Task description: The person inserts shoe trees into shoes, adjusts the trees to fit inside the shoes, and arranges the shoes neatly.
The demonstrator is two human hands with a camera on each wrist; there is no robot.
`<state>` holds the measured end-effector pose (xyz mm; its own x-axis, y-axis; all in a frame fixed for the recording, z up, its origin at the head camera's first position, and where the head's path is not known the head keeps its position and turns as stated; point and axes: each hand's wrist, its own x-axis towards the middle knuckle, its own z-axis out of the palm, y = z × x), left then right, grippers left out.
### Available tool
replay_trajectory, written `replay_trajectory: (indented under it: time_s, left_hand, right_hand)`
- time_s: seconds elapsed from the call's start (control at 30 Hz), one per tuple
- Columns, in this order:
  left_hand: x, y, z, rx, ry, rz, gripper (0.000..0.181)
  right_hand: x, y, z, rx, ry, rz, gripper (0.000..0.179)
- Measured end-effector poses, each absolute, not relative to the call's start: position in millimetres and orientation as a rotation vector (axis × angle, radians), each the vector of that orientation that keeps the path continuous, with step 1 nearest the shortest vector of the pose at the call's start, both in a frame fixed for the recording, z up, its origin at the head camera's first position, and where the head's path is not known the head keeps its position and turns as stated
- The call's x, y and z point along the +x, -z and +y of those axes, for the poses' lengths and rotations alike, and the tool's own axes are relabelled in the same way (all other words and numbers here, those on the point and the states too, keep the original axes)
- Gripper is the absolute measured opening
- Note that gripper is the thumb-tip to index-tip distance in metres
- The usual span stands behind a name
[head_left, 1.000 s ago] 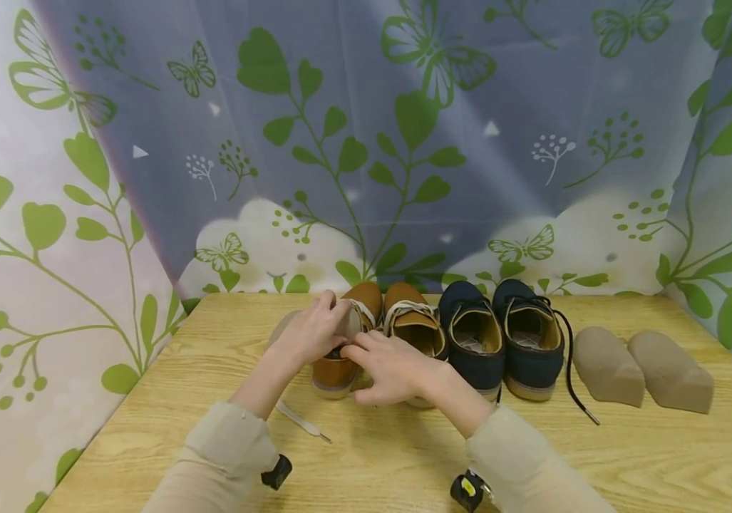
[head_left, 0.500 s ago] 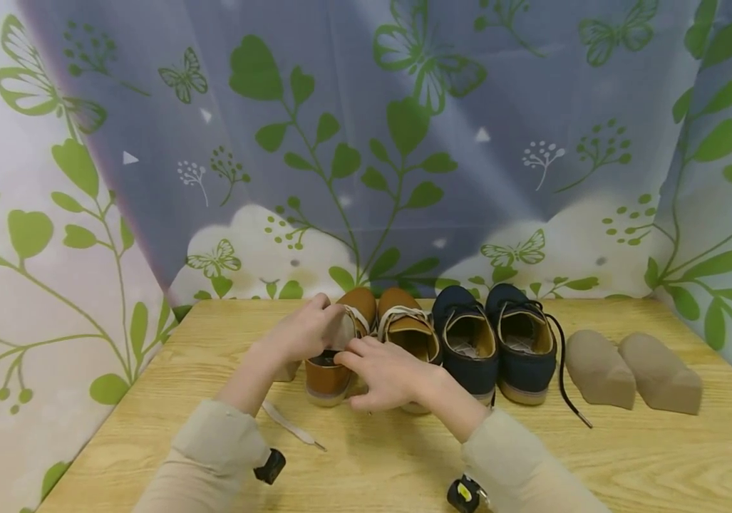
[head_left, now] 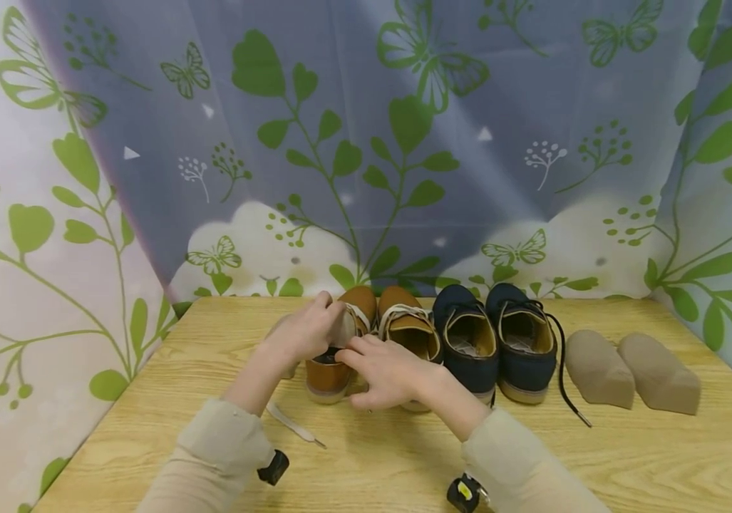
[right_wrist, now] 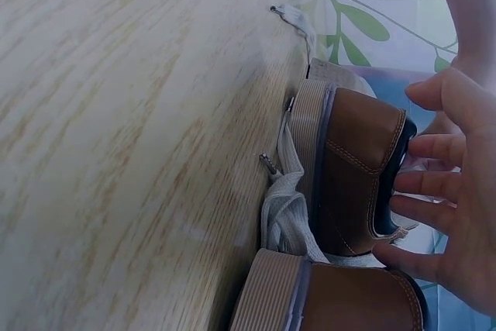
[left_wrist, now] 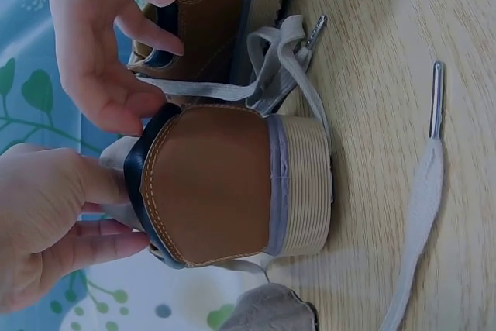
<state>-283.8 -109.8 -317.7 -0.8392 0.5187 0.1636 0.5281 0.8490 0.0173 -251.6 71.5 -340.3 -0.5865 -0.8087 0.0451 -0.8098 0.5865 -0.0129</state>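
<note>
Barely any shift: my left grip pinches grey piece inside shoe; right grip, loosely spread, likely steadying it.

A low tan-brown leather shoe with a dark-edged collar stands upright on its ribbed cream sole — heel nearest, toe pointing away — on the wooden tabletop. A smooth greyish-beige piece — partly hidden — shows at its opening.
</note>
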Motion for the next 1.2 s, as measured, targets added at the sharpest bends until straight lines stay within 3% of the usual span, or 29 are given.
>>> replay_trajectory:
  time_s: [0.2,0.53,0.83,1.2]
  left_hand:
    - [-285,321,-108,-0.767,0.083,-2.885,0.047]
    - [-286,329,-110,-0.793,0.104,-2.825,0.035]
    - [-288,331,-109,-0.785,0.046,-2.826,0.051]
    - [-291,331,-104,-0.766,-0.133,-2.768,0.046]
  right_hand:
    - [-252,342,71,1.405,-0.028,-2.761,0.059]
    - [-252,344,71,1.433,-0.036,-2.74,0.059]
    - [-253,344,71,1.416,-0.014,-2.747,0.059]
    - [-255,343,71,1.413,-0.013,-2.76,0.061]
